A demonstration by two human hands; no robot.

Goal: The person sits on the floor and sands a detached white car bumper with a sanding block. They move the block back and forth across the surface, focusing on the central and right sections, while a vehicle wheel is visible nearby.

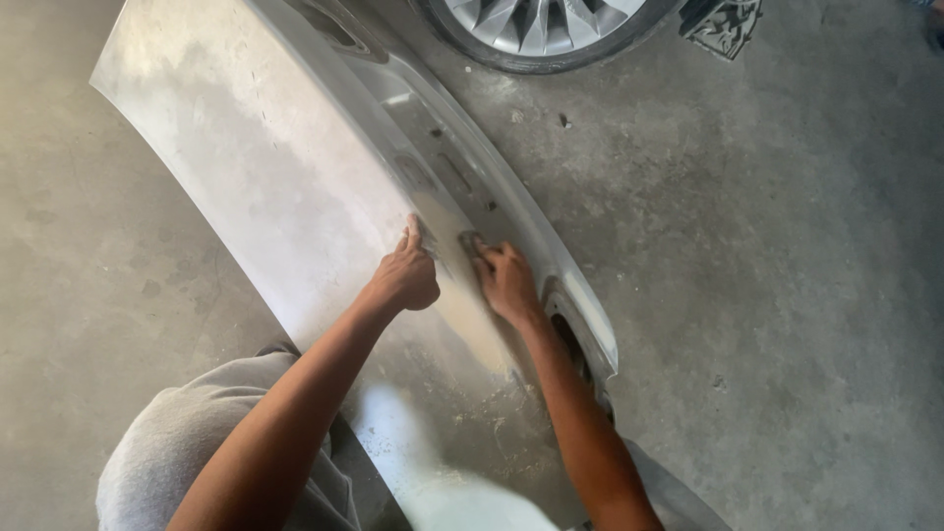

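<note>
Bumper panel (285, 167), grey and dull, lying on the concrete floor (787, 295) under both hands.

Long and curved, it runs from upper left down toward the person's knees, with a paler sanded patch (462, 275) mid-length. Left hand (405, 278) is loosely curled, one finger pressed to the panel; right hand (506, 280) lies flat, pressing a small dark pad (472, 242). A spoked wheel (541, 25) sits beyond the top edge.

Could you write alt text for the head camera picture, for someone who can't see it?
Two bare hands, left hand and right hand, press on a long pale grey car body panel lying over a concrete floor. A car wheel shows at the top.
</note>
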